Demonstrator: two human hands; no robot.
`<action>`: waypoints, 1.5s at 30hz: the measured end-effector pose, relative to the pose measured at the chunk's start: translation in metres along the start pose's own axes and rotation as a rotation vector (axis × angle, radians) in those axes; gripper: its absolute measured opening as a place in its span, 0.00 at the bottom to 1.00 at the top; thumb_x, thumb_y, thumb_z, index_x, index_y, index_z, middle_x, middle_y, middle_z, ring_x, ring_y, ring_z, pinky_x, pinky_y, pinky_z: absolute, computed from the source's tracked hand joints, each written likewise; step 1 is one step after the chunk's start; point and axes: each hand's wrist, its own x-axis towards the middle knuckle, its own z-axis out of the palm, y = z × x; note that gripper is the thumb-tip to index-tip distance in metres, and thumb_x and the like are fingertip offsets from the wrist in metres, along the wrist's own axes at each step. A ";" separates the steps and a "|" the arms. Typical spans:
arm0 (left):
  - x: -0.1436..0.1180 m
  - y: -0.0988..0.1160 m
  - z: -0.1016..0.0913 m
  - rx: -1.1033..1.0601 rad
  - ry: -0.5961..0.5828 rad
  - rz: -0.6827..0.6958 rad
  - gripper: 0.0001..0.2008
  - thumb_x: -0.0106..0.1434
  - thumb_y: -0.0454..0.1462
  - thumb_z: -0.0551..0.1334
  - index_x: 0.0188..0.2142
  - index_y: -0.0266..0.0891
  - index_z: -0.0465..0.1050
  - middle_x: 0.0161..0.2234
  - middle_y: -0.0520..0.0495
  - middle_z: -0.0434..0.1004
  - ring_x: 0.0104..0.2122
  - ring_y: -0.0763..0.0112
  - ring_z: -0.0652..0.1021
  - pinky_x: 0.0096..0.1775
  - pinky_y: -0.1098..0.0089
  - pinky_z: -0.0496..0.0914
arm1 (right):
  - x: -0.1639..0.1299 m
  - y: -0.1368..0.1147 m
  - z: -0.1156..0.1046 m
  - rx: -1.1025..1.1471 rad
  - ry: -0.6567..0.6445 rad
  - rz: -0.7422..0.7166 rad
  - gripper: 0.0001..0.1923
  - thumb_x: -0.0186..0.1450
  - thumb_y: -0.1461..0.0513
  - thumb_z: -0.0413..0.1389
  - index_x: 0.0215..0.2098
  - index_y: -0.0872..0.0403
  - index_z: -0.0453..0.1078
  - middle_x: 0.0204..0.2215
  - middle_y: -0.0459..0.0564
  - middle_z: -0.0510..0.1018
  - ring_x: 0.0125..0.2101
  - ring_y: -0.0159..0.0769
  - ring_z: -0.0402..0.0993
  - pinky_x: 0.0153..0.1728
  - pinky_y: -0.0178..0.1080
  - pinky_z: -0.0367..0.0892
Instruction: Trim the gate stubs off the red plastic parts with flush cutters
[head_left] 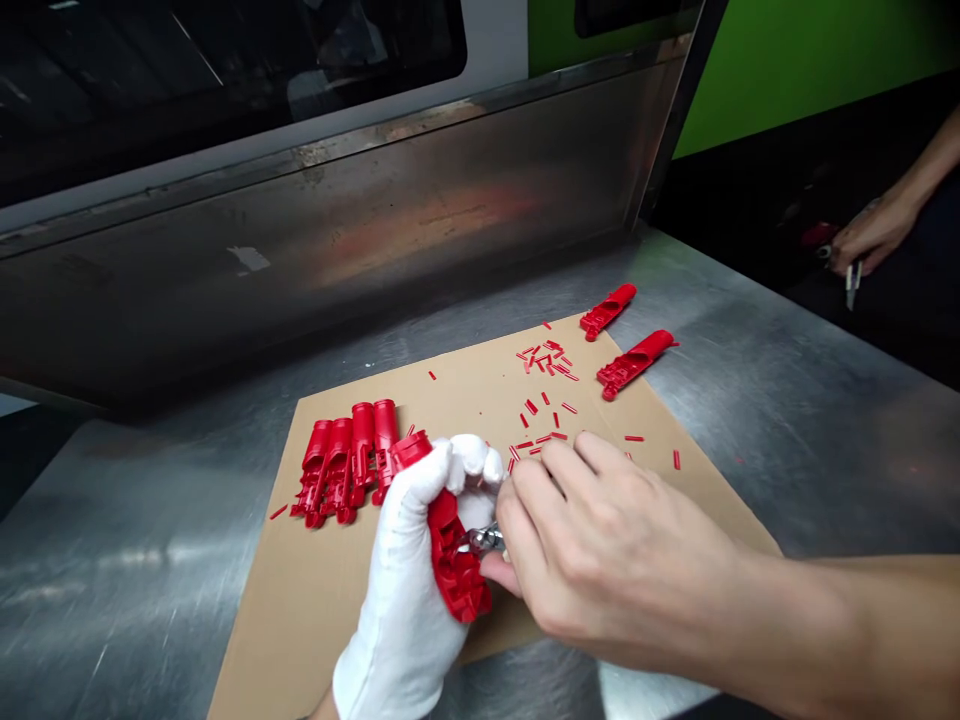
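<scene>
Item: red plastic part under trimming, held over a cardboard sheet on a steel surface.

Gloved left hand clamped round the part; bare right hand closed on a small metal tool at its edge. Risks, as judged: the tool slipping toward the bare fingers; red offcuts scattering off the sheet. Tool tip hidden; cut point unclear; the co-worker's hand holds something indistinct.
</scene>
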 end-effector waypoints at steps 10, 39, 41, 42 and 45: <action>0.004 -0.001 -0.010 0.147 0.070 -0.038 0.11 0.65 0.38 0.63 0.27 0.38 0.70 0.29 0.51 0.70 0.31 0.74 0.71 0.39 0.77 0.71 | 0.007 0.001 0.009 -0.048 -0.015 -0.106 0.09 0.69 0.66 0.53 0.31 0.60 0.70 0.25 0.53 0.70 0.24 0.39 0.65 0.22 0.40 0.56; -0.002 0.025 -0.018 -0.377 -0.179 -0.022 0.16 0.70 0.34 0.55 0.24 0.38 0.59 0.24 0.52 0.62 0.31 0.72 0.68 0.41 0.66 0.72 | -0.007 0.028 0.016 0.401 -0.237 0.271 0.18 0.72 0.49 0.57 0.30 0.53 0.67 0.25 0.45 0.72 0.24 0.38 0.68 0.25 0.40 0.47; -0.003 0.025 -0.018 -0.347 -0.197 -0.018 0.16 0.70 0.34 0.54 0.24 0.37 0.60 0.24 0.52 0.62 0.32 0.72 0.68 0.41 0.66 0.71 | -0.010 0.028 0.015 0.410 -0.098 0.203 0.17 0.71 0.50 0.58 0.32 0.53 0.68 0.26 0.44 0.70 0.25 0.38 0.67 0.26 0.40 0.51; -0.004 0.025 -0.018 -0.318 -0.196 -0.009 0.16 0.70 0.34 0.53 0.24 0.37 0.61 0.25 0.52 0.62 0.32 0.72 0.69 0.41 0.67 0.71 | -0.010 0.027 0.013 0.395 -0.028 0.160 0.16 0.71 0.51 0.58 0.33 0.54 0.69 0.27 0.45 0.70 0.26 0.39 0.67 0.27 0.41 0.53; -0.008 0.025 -0.016 -0.170 -0.149 0.014 0.15 0.70 0.36 0.53 0.25 0.37 0.63 0.28 0.50 0.64 0.34 0.70 0.70 0.43 0.68 0.71 | -0.007 0.021 0.001 0.280 0.100 0.054 0.16 0.73 0.53 0.54 0.36 0.57 0.73 0.29 0.49 0.70 0.29 0.43 0.66 0.32 0.45 0.58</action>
